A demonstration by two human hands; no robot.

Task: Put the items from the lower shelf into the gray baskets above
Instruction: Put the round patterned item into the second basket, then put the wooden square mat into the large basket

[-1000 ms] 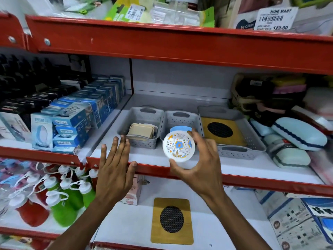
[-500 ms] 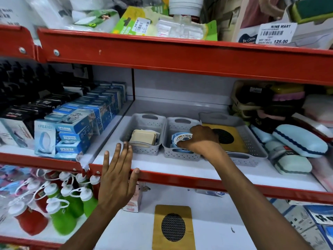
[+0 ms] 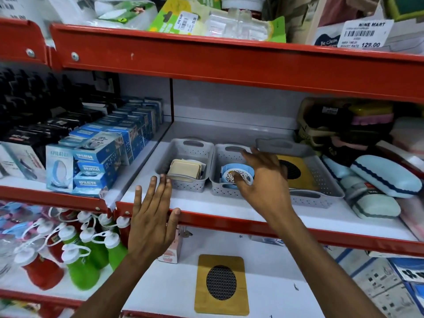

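Spreading your right hand fingers loose over the round tin, you've got it sitting in the middle gray basket right under them. Left hand hovers flat and empty, probably ready for the bamboo mat well below.

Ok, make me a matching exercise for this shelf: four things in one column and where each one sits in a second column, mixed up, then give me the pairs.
Things:
1. beige pads
2. round floral tin
3. wooden mat on the lower shelf
4. green and red bottles

Places:
A. lower shelf, far left
B. left gray basket
C. lower shelf, below the baskets
D. middle gray basket, under the right hand

Pairs: 1-B, 2-D, 3-C, 4-A
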